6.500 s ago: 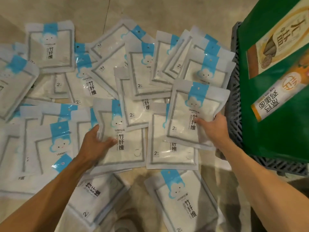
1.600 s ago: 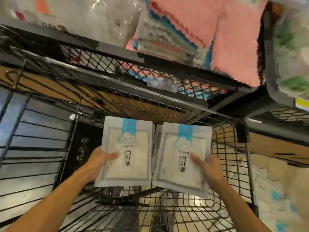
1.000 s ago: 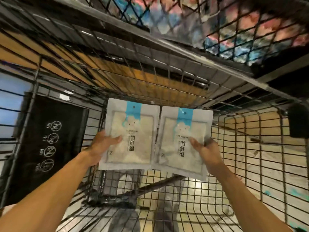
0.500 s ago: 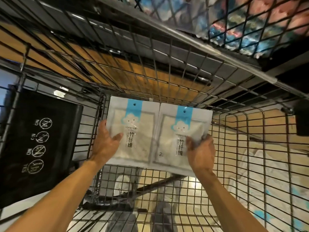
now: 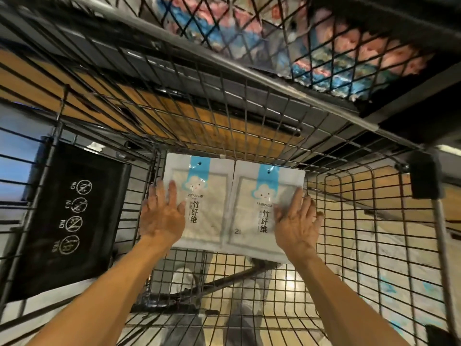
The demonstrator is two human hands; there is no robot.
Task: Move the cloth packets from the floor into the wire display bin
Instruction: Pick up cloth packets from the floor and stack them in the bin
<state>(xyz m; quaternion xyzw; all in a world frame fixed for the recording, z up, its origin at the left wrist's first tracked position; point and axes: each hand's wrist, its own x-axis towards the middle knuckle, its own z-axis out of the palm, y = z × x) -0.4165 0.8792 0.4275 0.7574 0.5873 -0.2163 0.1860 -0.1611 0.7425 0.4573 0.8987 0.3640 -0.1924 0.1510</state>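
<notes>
Two white cloth packets with blue tabs and a cloud face lie side by side inside the black wire display bin (image 5: 249, 126), against its far left corner. My left hand (image 5: 161, 216) rests flat with straight fingers on the left packet (image 5: 203, 203). On the right packet (image 5: 254, 211) my right hand (image 5: 296, 221) lies flat in the same way. Neither hand curls round a packet.
A black sign with white NO and YES symbols (image 5: 72, 213) hangs on the bin's left side. A mesh shelf above (image 5: 274, 41) holds pink and blue cloths. Through the wire floor I see more packets on the ground at the right (image 5: 389, 285).
I carried two packets from the floor pile into the bin. In the last half second both hands let go of their grip and now lie flat on the packets, which sit lower against the wire.
</notes>
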